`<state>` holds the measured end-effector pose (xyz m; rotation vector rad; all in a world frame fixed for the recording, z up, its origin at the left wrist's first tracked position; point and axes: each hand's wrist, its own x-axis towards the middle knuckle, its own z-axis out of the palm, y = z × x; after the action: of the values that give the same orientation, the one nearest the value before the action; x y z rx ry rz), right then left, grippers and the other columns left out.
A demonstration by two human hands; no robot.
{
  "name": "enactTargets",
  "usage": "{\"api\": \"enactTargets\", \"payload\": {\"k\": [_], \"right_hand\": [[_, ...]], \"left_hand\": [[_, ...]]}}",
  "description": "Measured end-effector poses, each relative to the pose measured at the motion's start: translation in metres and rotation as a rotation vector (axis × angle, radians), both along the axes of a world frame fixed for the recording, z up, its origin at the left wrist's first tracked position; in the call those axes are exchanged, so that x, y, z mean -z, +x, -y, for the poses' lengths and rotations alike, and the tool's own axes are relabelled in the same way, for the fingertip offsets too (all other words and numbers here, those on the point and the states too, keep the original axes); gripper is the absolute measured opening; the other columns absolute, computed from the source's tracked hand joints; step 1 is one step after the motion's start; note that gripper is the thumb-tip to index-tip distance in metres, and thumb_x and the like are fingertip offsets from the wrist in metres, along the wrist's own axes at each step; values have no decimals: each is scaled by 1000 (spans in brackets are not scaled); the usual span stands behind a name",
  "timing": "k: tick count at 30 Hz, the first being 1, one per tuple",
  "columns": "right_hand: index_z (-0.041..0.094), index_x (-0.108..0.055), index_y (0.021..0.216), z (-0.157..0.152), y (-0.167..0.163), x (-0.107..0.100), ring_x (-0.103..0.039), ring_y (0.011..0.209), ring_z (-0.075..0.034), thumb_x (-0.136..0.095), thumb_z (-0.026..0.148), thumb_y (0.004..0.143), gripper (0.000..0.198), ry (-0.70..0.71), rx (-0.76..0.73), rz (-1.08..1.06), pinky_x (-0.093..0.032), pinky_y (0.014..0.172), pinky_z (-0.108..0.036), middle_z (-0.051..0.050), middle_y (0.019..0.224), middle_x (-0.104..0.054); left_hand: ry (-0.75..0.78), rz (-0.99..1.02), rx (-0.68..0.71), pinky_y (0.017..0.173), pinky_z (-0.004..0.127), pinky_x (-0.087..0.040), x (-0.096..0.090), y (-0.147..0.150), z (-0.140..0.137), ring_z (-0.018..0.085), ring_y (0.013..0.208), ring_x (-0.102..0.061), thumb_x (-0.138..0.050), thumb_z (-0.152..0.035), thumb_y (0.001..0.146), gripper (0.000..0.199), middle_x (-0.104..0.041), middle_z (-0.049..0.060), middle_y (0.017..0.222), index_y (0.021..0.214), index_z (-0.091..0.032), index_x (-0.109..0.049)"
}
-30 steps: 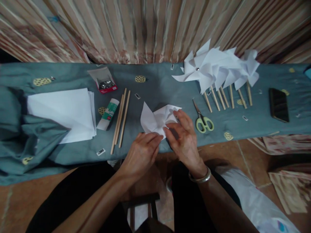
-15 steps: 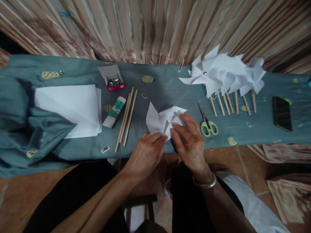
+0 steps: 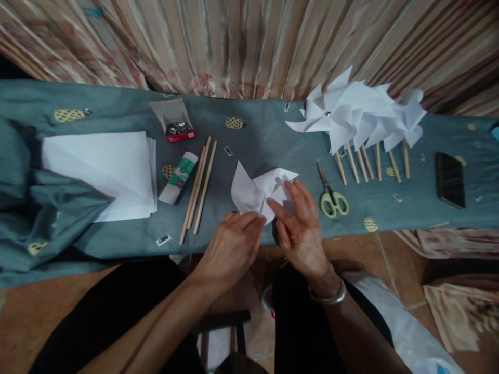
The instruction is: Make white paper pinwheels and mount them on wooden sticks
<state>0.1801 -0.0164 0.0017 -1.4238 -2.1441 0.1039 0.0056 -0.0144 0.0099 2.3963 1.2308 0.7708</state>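
Observation:
A white paper pinwheel (image 3: 246,193) with curled blades lies at the front middle of the cloth-covered table. My left hand (image 3: 234,244) is closed, its fingers pinching the pinwheel's near edge. On the pinwheel's right side rests my right hand (image 3: 300,228), fingers apart, the index fingertip pressing near the centre. Part of the right blades is hidden under that hand. Green-handled scissors (image 3: 331,200) lie just right of my right hand. Three wooden sticks (image 3: 205,187) lie left of the pinwheel, beside a glue stick (image 3: 178,177).
A small open box (image 3: 177,127) of shiny metal pins stands at the back left. Paper sheets (image 3: 97,171) are stacked at the left, partly under bunched cloth. Several finished pinwheels (image 3: 358,111) on sticks lie at the back right. A phone (image 3: 450,179) lies at the far right.
My right index finger has shifted left and up to the pinwheel's centre. My left hand keeps its pinch on the near edge. The whole view has shifted slightly.

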Motion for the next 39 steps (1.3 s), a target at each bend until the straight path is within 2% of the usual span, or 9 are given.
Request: {"api": "enactTargets", "payload": {"k": [12, 26, 34, 39], "right_hand": [[24, -59, 125, 1, -1, 2, -26, 145, -31, -46, 12, 92, 37, -21, 2, 29, -36, 109, -57, -8, 154, -34], [23, -59, 125, 0, -2, 1, -26, 145, -30, -45, 9, 91, 39, -24, 2, 38, -37, 110, -54, -8, 154, -34], [24, -56, 128, -1, -3, 2, -24, 145, -31, -43, 9, 91, 42, -44, 12, 73, -37, 108, -55, -8, 156, -31], [23, -55, 126, -2, -4, 4, -23, 145, -32, -40, 10, 91, 40, -32, 5, 144, -41, 101, -54, -9, 157, -28]], "left_hand": [[-14, 0, -4, 74, 35, -54, -1, 1, -1, 19, 80, -68, -49, -8, 89, 21, -72, 7, 93, 101, -12, -65], [2, 5, -17, 73, 34, -54, 0, 2, -1, 20, 79, -68, -50, -8, 88, 20, -73, 7, 92, 101, -11, -66], [-23, -8, -20, 75, 34, -55, -1, 2, 0, 19, 81, -69, -49, -9, 89, 21, -73, 7, 93, 101, -13, -66], [-42, -12, -11, 76, 36, -56, -1, 2, -1, 21, 83, -69, -50, -8, 88, 21, -73, 8, 94, 101, -12, -66]]}}
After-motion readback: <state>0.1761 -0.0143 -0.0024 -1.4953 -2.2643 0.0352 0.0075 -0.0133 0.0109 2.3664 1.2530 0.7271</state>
